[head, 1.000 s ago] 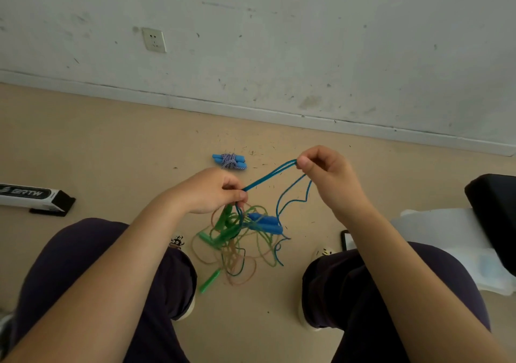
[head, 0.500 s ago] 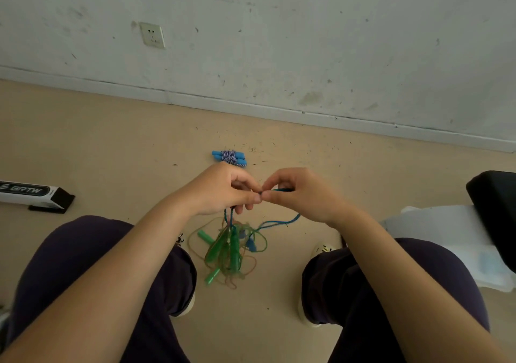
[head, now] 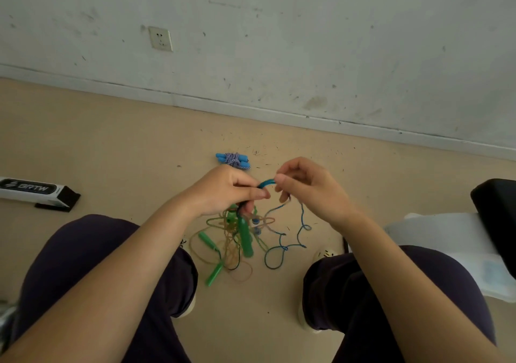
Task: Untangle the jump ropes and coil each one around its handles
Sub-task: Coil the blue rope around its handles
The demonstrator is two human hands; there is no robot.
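A tangle of jump ropes [head: 234,240] hangs and lies on the floor between my knees: green handles [head: 245,237], tan cord and thin blue cord [head: 282,248]. My left hand [head: 226,192] grips the bundle from above, with blue handles partly hidden under it. My right hand [head: 307,189] pinches a short loop of blue rope [head: 266,183] close beside the left thumb; more blue cord trails down from its fingers. A finished rope [head: 233,161], striped cord wound round blue handles, lies on the floor beyond my hands.
A white and black box [head: 36,191] lies on the floor at the left. A white sheet [head: 435,240] and a black object [head: 497,209] sit at the right. My knees flank the tangle. A wall with a socket [head: 160,39] is ahead.
My right hand came in from an outstretched pull to meet the left, then drew slightly apart, leaving a short blue loop between them. Loose blue cord now lies spread to the right.
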